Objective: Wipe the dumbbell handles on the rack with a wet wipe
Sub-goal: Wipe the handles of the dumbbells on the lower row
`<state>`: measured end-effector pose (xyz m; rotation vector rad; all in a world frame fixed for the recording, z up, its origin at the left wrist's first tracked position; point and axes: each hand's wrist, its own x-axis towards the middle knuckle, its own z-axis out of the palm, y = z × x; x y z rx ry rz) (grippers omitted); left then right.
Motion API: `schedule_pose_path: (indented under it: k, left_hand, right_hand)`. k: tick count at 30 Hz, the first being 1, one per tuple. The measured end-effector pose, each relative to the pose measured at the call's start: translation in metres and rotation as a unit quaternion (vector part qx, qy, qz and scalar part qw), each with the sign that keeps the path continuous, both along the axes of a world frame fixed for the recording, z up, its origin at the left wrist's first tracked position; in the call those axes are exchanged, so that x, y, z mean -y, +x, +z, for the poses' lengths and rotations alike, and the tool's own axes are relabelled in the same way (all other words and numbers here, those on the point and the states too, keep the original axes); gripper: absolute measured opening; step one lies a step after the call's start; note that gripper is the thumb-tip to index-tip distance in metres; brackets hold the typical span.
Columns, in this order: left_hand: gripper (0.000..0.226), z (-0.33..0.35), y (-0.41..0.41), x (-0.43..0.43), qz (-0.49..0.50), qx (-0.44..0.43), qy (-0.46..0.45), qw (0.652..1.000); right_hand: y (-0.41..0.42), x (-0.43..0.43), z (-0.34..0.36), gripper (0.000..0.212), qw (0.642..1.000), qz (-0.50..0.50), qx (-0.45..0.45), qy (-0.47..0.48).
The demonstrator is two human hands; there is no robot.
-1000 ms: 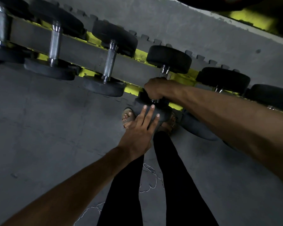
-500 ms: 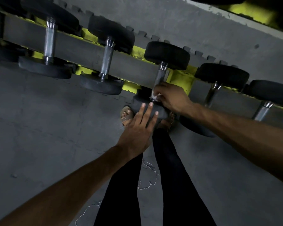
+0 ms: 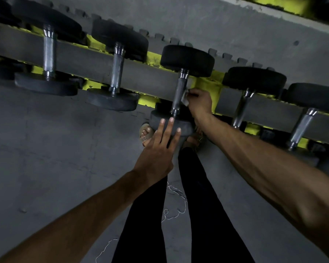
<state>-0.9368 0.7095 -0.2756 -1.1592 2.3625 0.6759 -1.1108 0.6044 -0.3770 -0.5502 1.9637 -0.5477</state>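
A black dumbbell with a steel handle (image 3: 179, 93) lies across the grey rack rail (image 3: 95, 62) in the middle of the view. My right hand (image 3: 199, 103) pinches a small white wet wipe (image 3: 185, 97) against the handle's right side. My left hand (image 3: 158, 150) rests with straight fingers on the dumbbell's near black head (image 3: 186, 128).
Several more black dumbbells lie along the rack, two to the left (image 3: 116, 69) and two to the right (image 3: 243, 103). Yellow rack parts (image 3: 205, 82) show behind the rail. Below are grey floor mats, my black-trousered legs (image 3: 203, 205) and a thin white string (image 3: 171, 211).
My right hand has slid from around the handle's lower end to its right side, higher up. The handle now shows bare. My left hand stays on the near head.
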Motion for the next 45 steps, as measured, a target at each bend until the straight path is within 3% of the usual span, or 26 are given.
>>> schedule_pose_path:
  k: [4, 7, 12, 14, 19, 24, 28, 30, 33, 36, 38, 39, 43, 45]
  left_hand:
    - [0.098, 0.000, 0.000, 0.000, -0.006, 0.003, -0.005, 1.000]
    - [0.098, -0.002, 0.001, 0.000, -0.003, -0.001, -0.010, 1.000]
    - [0.098, 0.000, 0.000, 0.000, -0.005, 0.003, -0.008, 1.000]
    - [0.097, 0.001, 0.000, 0.000, -0.007, 0.004, -0.010, 1.000]
    - [0.096, 0.000, 0.000, 0.000, -0.009, 0.006, -0.013, 1.000]
    - [0.099, 0.000, 0.000, 0.001, -0.009, 0.000, -0.011, 1.000]
    - [0.101, -0.003, 0.002, 0.001, -0.014, 0.002, -0.007, 1.000]
    - [0.100, -0.002, 0.002, 0.000, -0.016, 0.000, -0.011, 1.000]
    - [0.098, -0.001, 0.002, 0.000, -0.013, 0.000, -0.009, 1.000]
    - [0.099, -0.002, 0.001, -0.001, -0.003, 0.000, -0.009, 1.000]
    - [0.100, -0.002, 0.001, 0.000, -0.002, 0.002, -0.009, 1.000]
    - [0.100, -0.002, 0.001, 0.000, -0.006, 0.004, -0.011, 1.000]
    - [0.100, -0.005, 0.002, -0.001, -0.012, 0.003, -0.015, 1.000]
    - [0.099, -0.006, 0.003, -0.002, -0.006, -0.001, -0.011, 1.000]
  right_hand:
    - [-0.003, 0.020, 0.002, 0.036, 0.989, -0.096, 0.114, 0.009]
    - [-0.003, 0.041, 0.005, 0.037, 0.979, -0.145, 0.145, -0.020]
    - [0.012, 0.000, 0.008, 0.033, 0.984, 0.001, 0.164, 0.064]
    - [0.003, 0.017, 0.011, 0.031, 0.985, 0.017, 0.160, 0.058]
    - [0.001, 0.044, 0.016, 0.034, 0.962, -0.171, 0.208, 0.046]
    - [0.004, 0.045, 0.009, 0.036, 0.865, -0.306, 0.396, 0.030]
    - [0.009, 0.054, 0.001, 0.035, 0.842, -0.358, 0.403, -0.001]
    - [0.014, 0.045, 0.001, 0.026, 0.854, -0.364, 0.370, -0.027]
    - [0.018, 0.029, -0.001, 0.024, 0.926, -0.305, 0.216, -0.058]
    - [0.017, -0.005, 0.000, 0.012, 0.995, -0.093, 0.045, 0.012]
    - [0.014, -0.022, 0.001, 0.013, 0.996, 0.060, -0.030, 0.061]
    - [0.011, -0.021, 0.001, 0.016, 0.993, 0.085, -0.041, 0.068]
    - [0.008, 0.028, 0.008, 0.020, 0.996, 0.000, -0.078, 0.035]
    - [0.014, 0.028, 0.011, 0.021, 0.993, 0.005, -0.119, 0.017]
